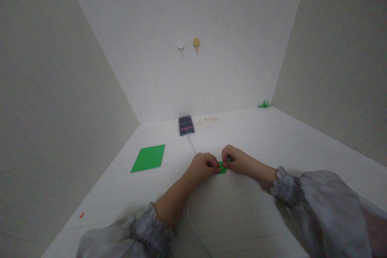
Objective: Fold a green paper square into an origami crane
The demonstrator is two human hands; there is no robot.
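Between my two hands is a small piece of folded green paper (223, 168), held just above or on the white tabletop; I cannot tell which. My left hand (206, 164) pinches its left side with thumb and fingers. On the right, my right hand (235, 159) grips its upper right edge in a pinch. The fingertips hide part of the paper and its folds. Left of my hands lies a flat green stack of square paper (148, 158).
A phone-like device (186, 125), blurred out, stands near the back wall with a white cable (191, 221) running under my left arm. A folded green paper shape (264, 105) sits in the back right corner. A small orange bit (81, 215) lies front left. Two hooks (196, 43) hang on the wall.
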